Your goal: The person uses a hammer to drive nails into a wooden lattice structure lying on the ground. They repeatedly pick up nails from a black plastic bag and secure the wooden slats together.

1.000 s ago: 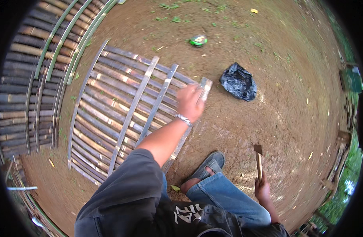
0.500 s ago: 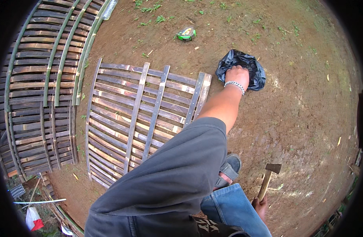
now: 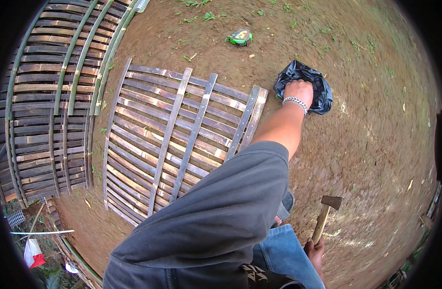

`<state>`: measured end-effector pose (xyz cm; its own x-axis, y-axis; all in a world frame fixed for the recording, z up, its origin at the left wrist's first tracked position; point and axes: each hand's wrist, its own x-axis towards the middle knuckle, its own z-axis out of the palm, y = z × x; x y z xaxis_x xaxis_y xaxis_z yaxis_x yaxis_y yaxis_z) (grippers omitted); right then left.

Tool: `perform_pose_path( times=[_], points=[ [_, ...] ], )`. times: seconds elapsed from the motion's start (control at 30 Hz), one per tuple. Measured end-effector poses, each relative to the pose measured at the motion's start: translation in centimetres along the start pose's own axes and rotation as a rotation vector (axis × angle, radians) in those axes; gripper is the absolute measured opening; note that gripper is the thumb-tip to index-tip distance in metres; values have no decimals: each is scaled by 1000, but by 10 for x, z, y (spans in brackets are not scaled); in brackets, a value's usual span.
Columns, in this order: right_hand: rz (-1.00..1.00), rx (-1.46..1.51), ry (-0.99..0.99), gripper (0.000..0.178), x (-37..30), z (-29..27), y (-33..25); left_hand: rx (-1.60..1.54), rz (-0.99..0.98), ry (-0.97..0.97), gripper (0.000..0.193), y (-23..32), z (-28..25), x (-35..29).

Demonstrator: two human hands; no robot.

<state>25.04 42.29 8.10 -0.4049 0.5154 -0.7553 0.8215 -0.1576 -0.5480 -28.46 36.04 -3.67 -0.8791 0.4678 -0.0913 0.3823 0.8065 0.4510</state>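
Bare dirt ground [image 3: 375, 120], left hand [image 3: 299, 90] in black bag [image 3: 322, 94]

My one view: head cam, fisheye, looks steeply down from standing height at dirt ground [image 3: 375, 144]. Edges bend toward rim. Own shoulder fills lower centre, close up; bamboo panel [image 3: 182, 139] farther off, centre-left.

Dark grey short sleeve [image 3: 216, 216] filling the lower middle of the frame, bare forearm beyond it. Silver chain bracelet [image 3: 296, 102] around the wrist at upper right. Blue denim trouser leg [image 3: 283, 253] at bottom centre, dark shoe [image 3: 284, 208] just above it.
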Motion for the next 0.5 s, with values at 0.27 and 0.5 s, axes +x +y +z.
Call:
perform_pose_path(
  times=[0.27,0.5],
  points=[
    [-107,-63,49,15,3,8,-4,-569,171,451,12,13,-12,-18],
    [-332,-1,88,34,20,32,-119,-1485,-689,-167,23,107,-40,-205]
  ],
)
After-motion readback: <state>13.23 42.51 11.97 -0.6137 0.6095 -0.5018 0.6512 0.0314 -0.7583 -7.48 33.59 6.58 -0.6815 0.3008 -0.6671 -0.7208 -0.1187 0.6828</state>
